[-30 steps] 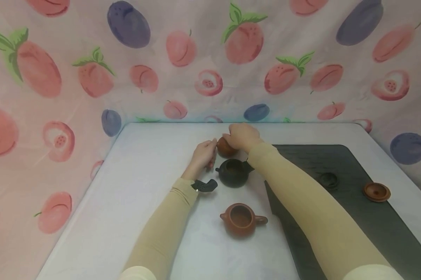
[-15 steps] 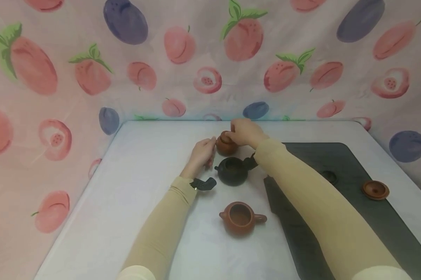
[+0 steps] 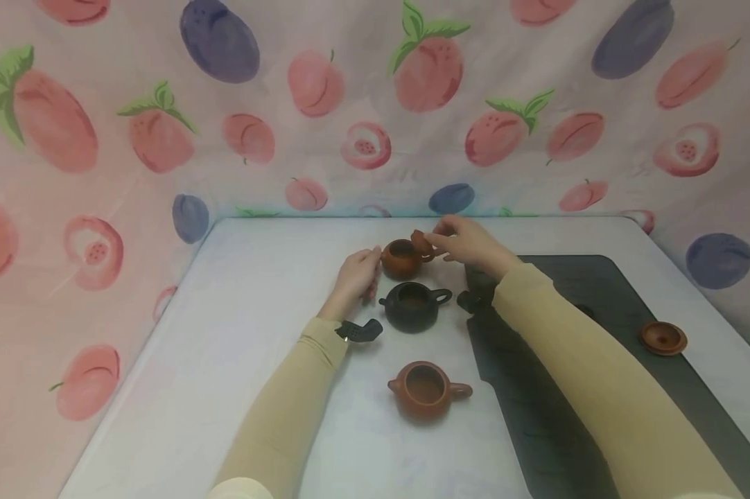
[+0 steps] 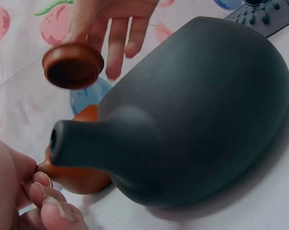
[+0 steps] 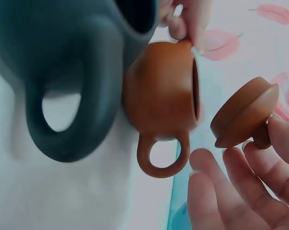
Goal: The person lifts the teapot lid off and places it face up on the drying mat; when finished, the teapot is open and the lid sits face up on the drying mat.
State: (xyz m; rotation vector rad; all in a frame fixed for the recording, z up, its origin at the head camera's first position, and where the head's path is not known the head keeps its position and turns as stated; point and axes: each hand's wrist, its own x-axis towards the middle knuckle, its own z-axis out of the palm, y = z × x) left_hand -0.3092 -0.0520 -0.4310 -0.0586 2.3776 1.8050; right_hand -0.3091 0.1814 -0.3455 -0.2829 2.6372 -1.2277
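At the back of the table, my left hand (image 3: 356,276) pinches the spout of a reddish-brown clay teapot (image 3: 403,265). Its mouth is uncovered. My right hand (image 3: 471,246) holds the matching lid (image 5: 245,112) by its knob, tilted, just beside the mouth and above the handle; the other fingers are spread. A black teapot (image 3: 410,315) without a lid stands right in front and fills much of both wrist views. Nearer the front is another lidless reddish-brown teapot (image 3: 425,402). Both have spouts to the left and handles to the right.
A dark tea tray (image 3: 537,433) covers the table's right side, partly under my right sleeve. On its right edge lies a brown lid (image 3: 663,338); a small black lid is mostly hidden behind the sleeve. A fruit-print cloth (image 3: 325,152) rises behind the white table.
My right hand has lifted the lid off the far teapot and drawn it to the right, uncovering the mouth. My left hand stays at the spout.
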